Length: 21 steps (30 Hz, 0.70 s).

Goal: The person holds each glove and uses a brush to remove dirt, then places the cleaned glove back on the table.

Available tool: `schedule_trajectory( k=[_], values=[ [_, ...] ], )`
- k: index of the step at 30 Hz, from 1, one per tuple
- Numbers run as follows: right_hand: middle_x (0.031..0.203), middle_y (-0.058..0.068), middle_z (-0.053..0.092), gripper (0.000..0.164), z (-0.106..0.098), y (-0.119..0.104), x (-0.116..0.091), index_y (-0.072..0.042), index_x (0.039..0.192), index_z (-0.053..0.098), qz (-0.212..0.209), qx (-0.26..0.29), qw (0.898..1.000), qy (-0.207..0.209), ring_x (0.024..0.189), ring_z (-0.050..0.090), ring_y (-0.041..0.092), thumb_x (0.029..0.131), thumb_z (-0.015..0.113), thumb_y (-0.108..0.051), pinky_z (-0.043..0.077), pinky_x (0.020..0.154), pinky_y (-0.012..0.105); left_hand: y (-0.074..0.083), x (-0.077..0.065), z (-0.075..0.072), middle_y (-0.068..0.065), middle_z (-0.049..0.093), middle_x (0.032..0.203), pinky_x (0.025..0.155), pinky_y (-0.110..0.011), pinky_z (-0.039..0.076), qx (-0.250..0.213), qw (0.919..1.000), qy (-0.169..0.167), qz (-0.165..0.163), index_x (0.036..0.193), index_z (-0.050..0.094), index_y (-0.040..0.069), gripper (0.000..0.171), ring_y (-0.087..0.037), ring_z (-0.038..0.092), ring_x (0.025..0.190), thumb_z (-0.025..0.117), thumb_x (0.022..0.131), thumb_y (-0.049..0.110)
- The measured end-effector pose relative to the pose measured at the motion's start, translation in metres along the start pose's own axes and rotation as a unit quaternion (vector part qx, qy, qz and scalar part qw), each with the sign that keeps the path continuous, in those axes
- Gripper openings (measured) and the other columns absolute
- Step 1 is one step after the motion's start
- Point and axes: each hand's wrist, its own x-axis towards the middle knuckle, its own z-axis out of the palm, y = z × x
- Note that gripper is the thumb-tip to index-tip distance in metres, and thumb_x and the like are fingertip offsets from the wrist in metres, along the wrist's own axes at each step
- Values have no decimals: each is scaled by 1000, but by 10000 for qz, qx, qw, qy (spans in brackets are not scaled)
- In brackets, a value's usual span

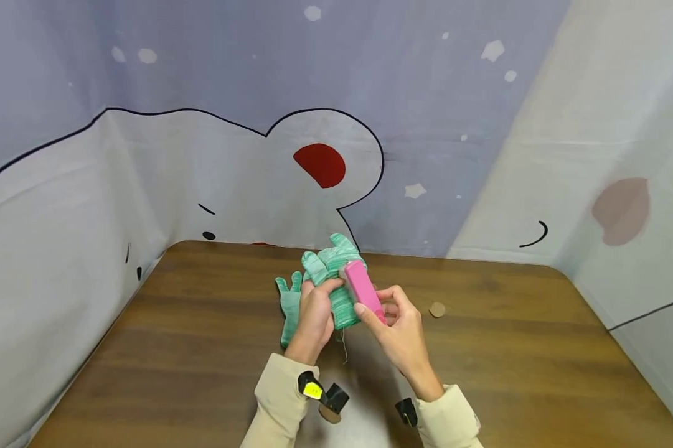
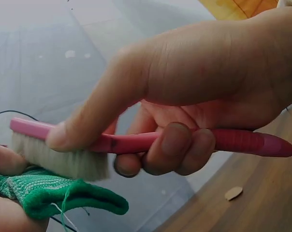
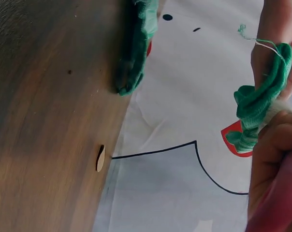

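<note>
My left hand holds up a green striped knit glove, with its thumb across the fabric. A loose thread hangs from the glove's cuff. My right hand grips a pink brush by its handle, fingers wrapped around it in the left wrist view. The brush's pale bristles face down and touch the glove. A second green glove is just left of my left hand. In the right wrist view, the held glove hangs beside the brush, whose head is mostly hidden.
On the brown wooden table are a small round tan disc to the right and another brown disc partly under the left wrist's camera strap. A printed fabric backdrop rises along the table's far and side edges.
</note>
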Motion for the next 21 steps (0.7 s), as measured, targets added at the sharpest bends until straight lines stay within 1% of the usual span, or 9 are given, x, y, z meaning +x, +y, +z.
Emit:
schedule_trajectory(
  k=[4, 7, 10, 12, 16, 21],
  values=[
    [73, 13, 64, 28, -3, -15, -2, -2, 95, 56, 102, -244, 9996, 106, 56, 62, 16, 77, 74, -15, 49, 52, 27, -3, 1, 1, -11, 50, 112, 88, -34, 45, 93, 10000, -9, -21, 118, 38, -2, 38, -20, 52, 103, 51, 83, -2],
    [72, 15, 64, 27, -6, -22, -1, 1, 94, 56, 140, -404, 9988, 227, 55, 61, 14, 76, 74, -10, 48, 52, 26, -6, 3, 3, -10, 55, 105, 85, -33, 46, 254, 9995, -106, 132, 113, 44, -6, 32, -19, 54, 97, 52, 83, -3],
    [73, 17, 64, 28, -8, -23, 2, 2, 94, 57, 198, -431, 9984, 292, 56, 61, 14, 76, 74, -11, 48, 52, 25, -8, 5, 4, -9, 58, 101, 82, -31, 48, 471, 9985, -64, 284, 110, 49, -6, 28, -17, 56, 93, 52, 82, -3],
    [73, 19, 64, 28, -9, -22, 4, 3, 93, 57, 235, -401, 9984, 331, 57, 61, 15, 76, 75, -10, 48, 53, 25, -9, 5, 3, -10, 59, 100, 80, -31, 48, 611, 9977, -36, 307, 109, 51, -7, 28, -17, 56, 91, 51, 82, -4],
    [74, 19, 64, 28, -11, -13, 5, 3, 92, 58, 421, -294, 9975, 495, 55, 60, 15, 75, 76, -11, 47, 50, 26, -11, 4, 2, -11, 59, 100, 77, -31, 49, 764, 9969, -95, 151, 110, 51, -8, 27, -17, 57, 88, 49, 84, -4],
    [70, 18, 64, 31, -13, 10, 9, -4, 92, 60, 577, -145, 9959, 677, 50, 57, 14, 73, 78, -22, 45, 46, 26, -13, 2, 2, -10, 59, 96, 75, -30, 50, 749, 9970, -124, 146, 109, 51, -9, 26, -17, 58, 86, 49, 84, -4]
  ],
)
